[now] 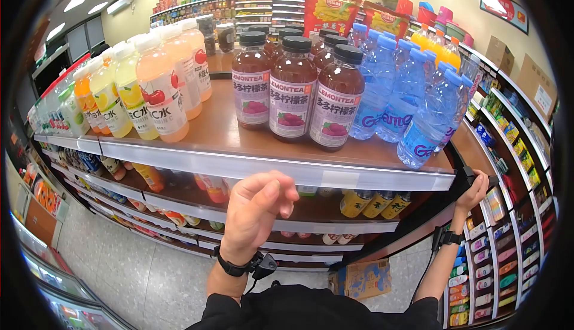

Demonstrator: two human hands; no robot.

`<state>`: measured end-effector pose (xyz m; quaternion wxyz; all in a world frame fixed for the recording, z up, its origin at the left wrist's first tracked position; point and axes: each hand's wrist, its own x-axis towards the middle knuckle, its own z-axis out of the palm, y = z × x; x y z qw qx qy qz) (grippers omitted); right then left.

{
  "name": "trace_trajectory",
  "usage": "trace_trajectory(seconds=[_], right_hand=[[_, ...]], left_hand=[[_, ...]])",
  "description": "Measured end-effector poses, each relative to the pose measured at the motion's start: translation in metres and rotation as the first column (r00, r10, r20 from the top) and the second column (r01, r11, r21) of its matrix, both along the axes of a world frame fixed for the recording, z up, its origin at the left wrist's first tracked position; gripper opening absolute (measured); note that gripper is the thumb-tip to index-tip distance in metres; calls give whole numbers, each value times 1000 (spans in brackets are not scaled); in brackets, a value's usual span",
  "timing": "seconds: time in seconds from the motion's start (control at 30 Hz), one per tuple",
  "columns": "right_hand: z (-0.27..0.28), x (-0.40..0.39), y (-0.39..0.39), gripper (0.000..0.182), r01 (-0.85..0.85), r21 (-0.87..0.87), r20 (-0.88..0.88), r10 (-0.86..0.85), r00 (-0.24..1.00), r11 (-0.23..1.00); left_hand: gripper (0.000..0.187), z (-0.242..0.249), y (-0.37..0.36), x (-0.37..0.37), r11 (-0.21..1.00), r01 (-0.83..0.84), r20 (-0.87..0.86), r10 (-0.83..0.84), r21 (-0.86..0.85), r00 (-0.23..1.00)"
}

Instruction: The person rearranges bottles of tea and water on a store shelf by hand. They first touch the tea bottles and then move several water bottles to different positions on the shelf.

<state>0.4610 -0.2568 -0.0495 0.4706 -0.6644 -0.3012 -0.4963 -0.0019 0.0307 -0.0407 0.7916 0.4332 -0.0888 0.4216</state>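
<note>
My left hand [257, 204] is in front of the top shelf's pale price rail [263, 165], its fingers curled inward and nothing visible in them. Behind that rail stand dark lemon tea bottles [293, 100] with purple labels and black caps. At the shelf's right end, my right hand [474, 191] has its fingers around a black corner piece [463, 176]; part of the grip is hidden. Clear blue-capped water bottles [421, 127] are the closest goods to that hand. Both wrists wear black straps with small devices.
Vitamin drink bottles [161, 91] line the shelf's left part. Lower down are yellow cans [376, 204]. A cardboard box [368, 279] sits on the floor below. Stocked racks [508, 234] rise at the right, and red snack bags [329, 16] stand behind the tea.
</note>
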Motion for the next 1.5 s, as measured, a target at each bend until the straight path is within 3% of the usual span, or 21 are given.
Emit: trace_trajectory(seconds=[0.33, 0.73, 1.5], right_hand=[[0, 0, 0, 37, -31, 17, -5, 31, 1000, 999], [0, -2, 1, 37, -37, 29, -40, 38, 999, 999], [-1, 5, -1, 38, -45, 26, -38, 46, 998, 999]], left_hand=[[16, -8, -11, 9, 999, 13, 50, -11, -42, 999], [12, -29, -16, 14, 948, 236, 216, -190, -214, 958], [6, -30, -19, 12, 972, 212, 191, -190, -103, 963]])
